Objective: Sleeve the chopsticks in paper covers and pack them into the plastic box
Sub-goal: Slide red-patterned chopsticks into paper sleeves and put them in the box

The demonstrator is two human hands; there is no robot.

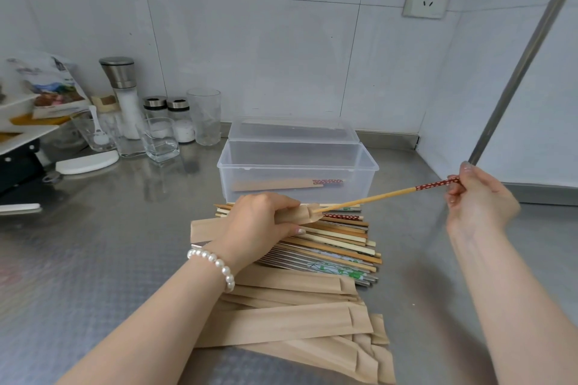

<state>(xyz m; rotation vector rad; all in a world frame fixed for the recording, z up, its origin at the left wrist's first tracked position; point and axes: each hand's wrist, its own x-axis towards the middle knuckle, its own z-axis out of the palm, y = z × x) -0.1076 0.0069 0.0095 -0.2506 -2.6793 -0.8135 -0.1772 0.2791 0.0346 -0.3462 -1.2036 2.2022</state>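
chopstick spans right hand to left hand's sleeve.

The table is brushed metal with a dull sheen. The box is clear, glossy plastic. The covers are matt brown paper; the chopsticks smooth wood.

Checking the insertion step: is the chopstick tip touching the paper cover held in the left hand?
Touching. The head view shows the chopstick, pinched by the right hand, with its tip entering the open mouth of the paper cover gripped by the left hand.
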